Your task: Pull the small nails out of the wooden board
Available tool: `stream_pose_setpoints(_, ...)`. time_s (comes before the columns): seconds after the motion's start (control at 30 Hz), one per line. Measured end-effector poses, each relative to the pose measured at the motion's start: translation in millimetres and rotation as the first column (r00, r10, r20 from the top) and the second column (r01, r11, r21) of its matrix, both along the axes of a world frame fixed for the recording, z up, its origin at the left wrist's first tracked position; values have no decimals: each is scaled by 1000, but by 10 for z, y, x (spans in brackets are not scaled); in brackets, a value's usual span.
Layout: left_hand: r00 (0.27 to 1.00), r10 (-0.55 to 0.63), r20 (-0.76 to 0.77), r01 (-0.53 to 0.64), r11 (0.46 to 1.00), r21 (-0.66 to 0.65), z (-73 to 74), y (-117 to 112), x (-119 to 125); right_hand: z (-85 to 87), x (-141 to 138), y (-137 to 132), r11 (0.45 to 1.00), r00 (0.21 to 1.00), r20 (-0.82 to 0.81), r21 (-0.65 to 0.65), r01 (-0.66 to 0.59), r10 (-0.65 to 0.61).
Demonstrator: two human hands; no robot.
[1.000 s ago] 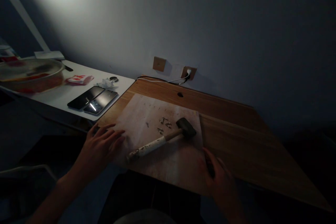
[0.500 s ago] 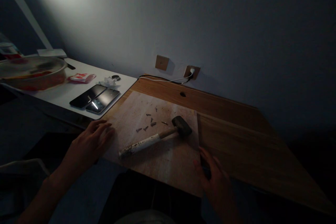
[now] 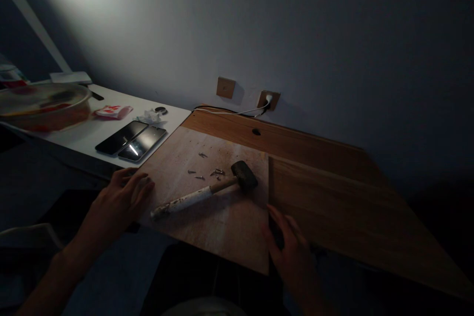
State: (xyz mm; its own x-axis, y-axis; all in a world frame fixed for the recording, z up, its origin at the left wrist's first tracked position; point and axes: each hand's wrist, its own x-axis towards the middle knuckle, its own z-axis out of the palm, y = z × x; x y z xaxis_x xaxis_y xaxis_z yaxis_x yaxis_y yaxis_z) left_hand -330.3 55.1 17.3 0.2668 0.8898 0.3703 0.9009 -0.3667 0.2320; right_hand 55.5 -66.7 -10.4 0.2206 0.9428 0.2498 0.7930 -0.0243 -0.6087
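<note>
A flat wooden board (image 3: 215,224) lies on the brown desk, its near edge reaching over the desk's front. My left hand (image 3: 120,192) holds the board's left edge, fingers bent around it. At the opposite edge, my right hand (image 3: 289,242) grips the board with thumb and fingers; part of that hand is in deep shadow. On the board rests a mallet (image 3: 192,198) with a black head and a worn white-painted wooden handle. Beyond the handle, several small metal screws (image 3: 217,172) are scattered loose.
To the left, a white table (image 3: 107,133) carries two phones (image 3: 142,143), a red-and-white packet (image 3: 113,111), crumpled plastic (image 3: 151,116) and a large clear bowl (image 3: 48,108). The wooden desk (image 3: 333,197) meets the wall, where a plug sits in a socket (image 3: 269,100).
The board has shifted left between my two hands, carrying the mallet along. The screws have jumped to new spots and directions on its surface.
</note>
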Motion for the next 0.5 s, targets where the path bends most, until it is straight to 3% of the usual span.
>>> stream_pose_setpoints(0.2, 994, 109, -12, -109, 990, -92, 31, -18, 59, 56, 115, 13, 996, 987, -162, -92, 2, -17)
stream_pose_setpoints(0.33, 997, 77, -1, -76, 992, -99, 21, -45, 74, 136, 168, 15, 988, 965, -255, -154, 27, -66)
stream_pose_setpoints(0.5, 998, 11, 60, -6, 997, -80, 39, -139, 187, 190, 305, -46, 973, 963, -197, -176, 147, -181)
